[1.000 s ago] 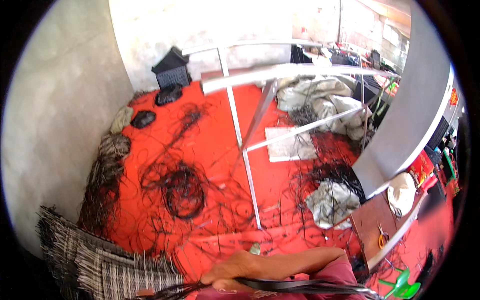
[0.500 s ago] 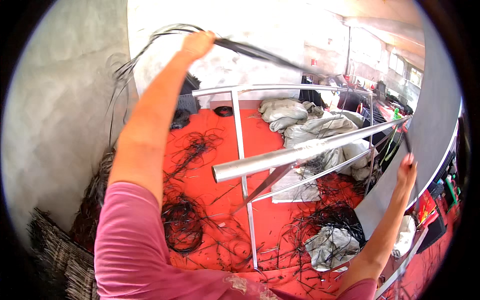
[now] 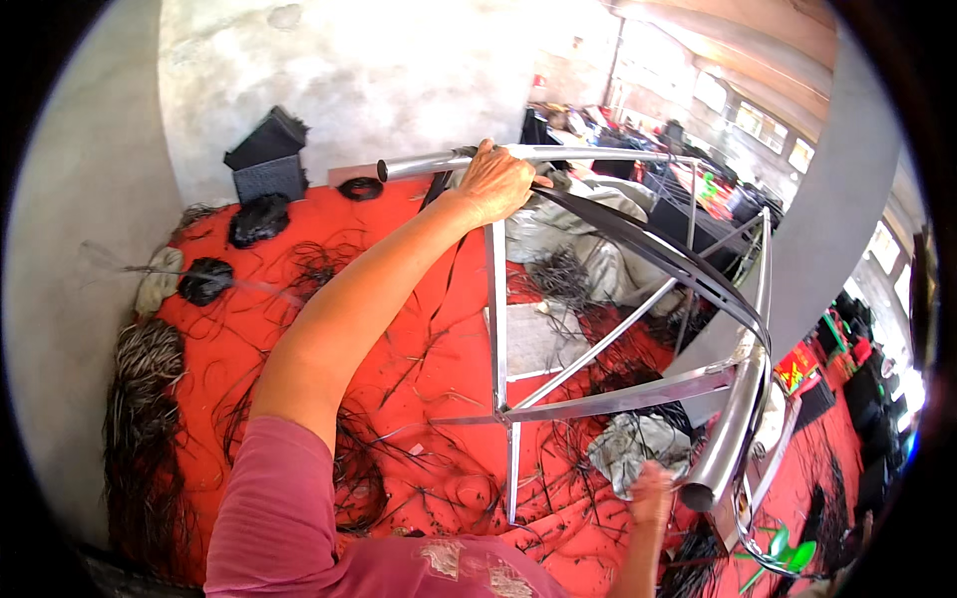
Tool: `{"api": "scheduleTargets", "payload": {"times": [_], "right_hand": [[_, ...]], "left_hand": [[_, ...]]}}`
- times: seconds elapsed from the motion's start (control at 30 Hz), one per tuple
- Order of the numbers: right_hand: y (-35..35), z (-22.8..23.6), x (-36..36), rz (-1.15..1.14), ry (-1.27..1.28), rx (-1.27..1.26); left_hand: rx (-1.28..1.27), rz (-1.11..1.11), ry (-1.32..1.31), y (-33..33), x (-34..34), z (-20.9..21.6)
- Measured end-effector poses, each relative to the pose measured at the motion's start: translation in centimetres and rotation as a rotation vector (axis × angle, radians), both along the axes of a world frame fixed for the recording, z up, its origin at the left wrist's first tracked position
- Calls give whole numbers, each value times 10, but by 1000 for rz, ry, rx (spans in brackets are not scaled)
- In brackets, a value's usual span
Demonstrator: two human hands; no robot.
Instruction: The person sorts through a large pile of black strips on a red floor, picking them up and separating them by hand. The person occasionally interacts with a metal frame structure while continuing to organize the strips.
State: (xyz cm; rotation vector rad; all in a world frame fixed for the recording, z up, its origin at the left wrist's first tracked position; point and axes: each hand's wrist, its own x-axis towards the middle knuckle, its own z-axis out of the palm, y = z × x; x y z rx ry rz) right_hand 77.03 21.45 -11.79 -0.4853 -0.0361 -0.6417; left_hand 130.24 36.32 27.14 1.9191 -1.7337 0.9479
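My left hand [image 3: 495,186] is closed on a bundle of flat black strips [image 3: 648,244], right at the top tube [image 3: 588,152] of a silvery metal frame. From this hand the strips arc rightward and hang over the frame's near right tube [image 3: 733,424]. A thin strip end dangles below my left wrist. Low down, my right hand [image 3: 653,495] is beside that tube's open end, apart from the strips. Motion smears its fingers, so I cannot make out their pose.
Loose black strips and coils [image 3: 359,478] litter the red floor [image 3: 439,488]. Pale sacks [image 3: 598,269] lie behind the frame. A grey curved panel [image 3: 827,219] stands to the right, and a long strip bundle [image 3: 145,429] lies along the left wall. Green plastic pieces [image 3: 788,550] show lower right.
My left hand has come down and right with the strips to the metal tube. My right hand has dropped away from the strip it held. The view has shifted, and the frame appears turned.
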Motion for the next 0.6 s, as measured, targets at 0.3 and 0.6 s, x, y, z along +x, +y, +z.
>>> {"api": "scheduleTargets", "payload": {"times": [0.3, 0.6], "right_hand": [[159, 246, 328, -525, 688, -1121], [101, 370, 491, -838, 201, -969]], "left_hand": [[-35, -238, 82, 6, 38, 27], [367, -55, 189, 8, 56, 61]]}}
